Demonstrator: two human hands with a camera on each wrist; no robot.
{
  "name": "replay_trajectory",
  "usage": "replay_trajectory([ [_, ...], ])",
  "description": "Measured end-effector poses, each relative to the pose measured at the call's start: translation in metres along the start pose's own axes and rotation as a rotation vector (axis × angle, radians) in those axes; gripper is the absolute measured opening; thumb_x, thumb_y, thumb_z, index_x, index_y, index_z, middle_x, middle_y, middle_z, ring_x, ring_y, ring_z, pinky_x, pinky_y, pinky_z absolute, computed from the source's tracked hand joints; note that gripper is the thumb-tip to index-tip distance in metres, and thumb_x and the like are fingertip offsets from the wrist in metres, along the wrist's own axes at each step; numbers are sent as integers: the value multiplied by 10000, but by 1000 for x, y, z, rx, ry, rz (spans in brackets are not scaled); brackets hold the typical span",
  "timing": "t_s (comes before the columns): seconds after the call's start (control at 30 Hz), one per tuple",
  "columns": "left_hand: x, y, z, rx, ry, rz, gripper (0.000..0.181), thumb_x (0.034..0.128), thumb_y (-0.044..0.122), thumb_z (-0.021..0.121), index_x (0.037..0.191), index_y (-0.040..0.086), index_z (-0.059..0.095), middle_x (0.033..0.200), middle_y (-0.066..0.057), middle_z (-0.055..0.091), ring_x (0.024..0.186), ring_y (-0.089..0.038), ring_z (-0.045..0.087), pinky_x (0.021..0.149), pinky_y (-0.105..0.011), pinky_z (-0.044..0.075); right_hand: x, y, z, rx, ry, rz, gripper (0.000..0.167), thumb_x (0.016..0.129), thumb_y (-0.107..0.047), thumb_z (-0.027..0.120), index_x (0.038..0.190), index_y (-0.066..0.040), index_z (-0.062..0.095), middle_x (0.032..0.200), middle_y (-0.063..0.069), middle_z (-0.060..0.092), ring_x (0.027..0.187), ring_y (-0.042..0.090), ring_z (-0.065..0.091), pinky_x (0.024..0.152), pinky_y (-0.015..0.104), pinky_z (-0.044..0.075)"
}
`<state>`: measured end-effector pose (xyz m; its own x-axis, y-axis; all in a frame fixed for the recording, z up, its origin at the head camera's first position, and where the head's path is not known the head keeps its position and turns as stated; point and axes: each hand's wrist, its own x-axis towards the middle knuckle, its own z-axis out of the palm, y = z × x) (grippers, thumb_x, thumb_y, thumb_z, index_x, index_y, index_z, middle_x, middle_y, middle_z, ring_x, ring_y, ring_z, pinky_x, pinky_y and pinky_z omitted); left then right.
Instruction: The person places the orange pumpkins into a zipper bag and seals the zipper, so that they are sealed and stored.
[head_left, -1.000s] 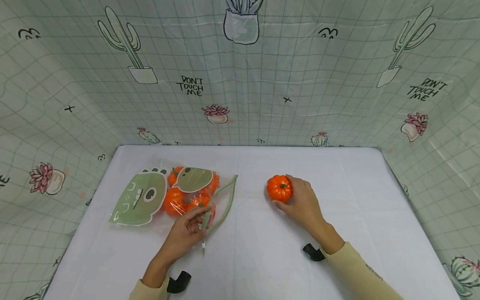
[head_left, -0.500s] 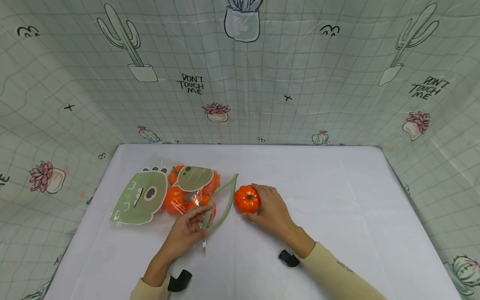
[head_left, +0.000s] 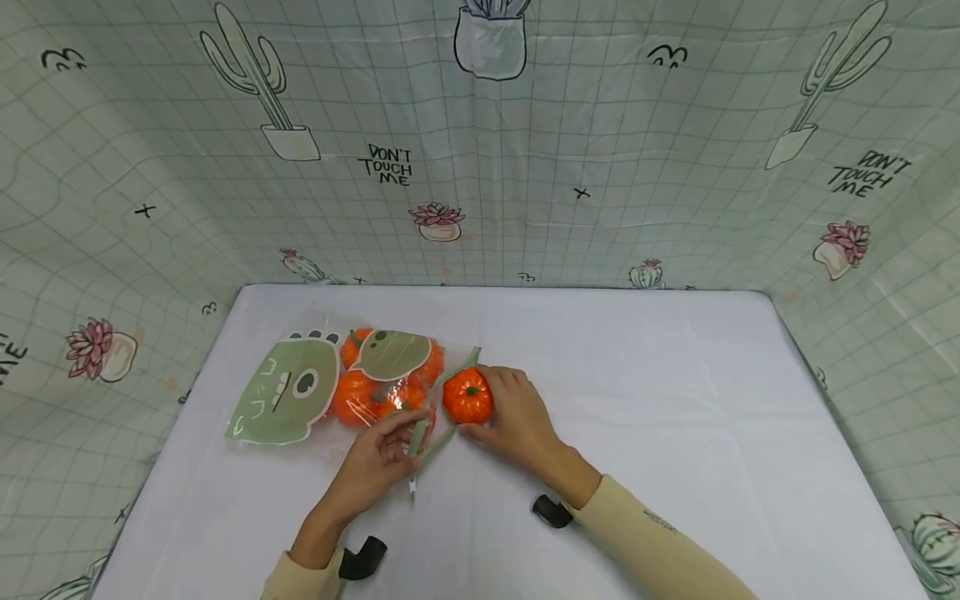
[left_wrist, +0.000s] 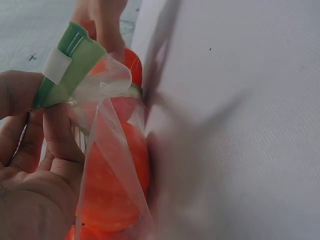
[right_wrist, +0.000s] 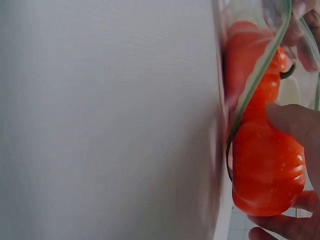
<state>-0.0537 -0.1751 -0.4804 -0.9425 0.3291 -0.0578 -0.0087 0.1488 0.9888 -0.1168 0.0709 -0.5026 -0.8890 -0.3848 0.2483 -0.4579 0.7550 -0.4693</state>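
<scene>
A clear bag with green dinosaur print lies at the left of the table, several orange pumpkins inside it. My left hand pinches the green zip edge of its mouth beside the white slider; in the left wrist view the thumb and fingers hold that green strip. My right hand grips a loose orange pumpkin from its right side, at the bag's opening. In the right wrist view this pumpkin sits against the green-edged mouth, thumb on its top edge.
The white table stretches to the right and front. Behind it and at both sides hangs a grid-patterned cloth with cactus drawings. Black pieces show at both wrists.
My right hand has moved left with the loose pumpkin, from the middle of the table to the bag's mouth. My left hand has kept its hold on the bag's edge.
</scene>
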Motion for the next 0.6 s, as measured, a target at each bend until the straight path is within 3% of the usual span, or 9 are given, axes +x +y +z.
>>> replay_trajectory([
  [0.2, 1, 0, 0, 12, -11, 10, 593, 882, -169, 647, 1460, -80, 554, 1230, -284, 605, 993, -135, 577, 753, -167, 514, 6, -7, 9, -51, 39, 4, 839, 763, -430, 947, 1407, -16, 603, 1274, 164, 662, 1206, 366, 590, 1024, 508, 540],
  [0.6, 2, 2, 2, 38, -27, 30, 568, 875, -165, 638, 1429, -42, 607, 1243, -248, 609, 1026, -171, 559, 741, -174, 515, 13, -25, 24, -79, 139, 118, 916, 723, -464, 972, 1343, 67, 555, 1231, 205, 679, 1160, 378, 622, 975, 466, 563],
])
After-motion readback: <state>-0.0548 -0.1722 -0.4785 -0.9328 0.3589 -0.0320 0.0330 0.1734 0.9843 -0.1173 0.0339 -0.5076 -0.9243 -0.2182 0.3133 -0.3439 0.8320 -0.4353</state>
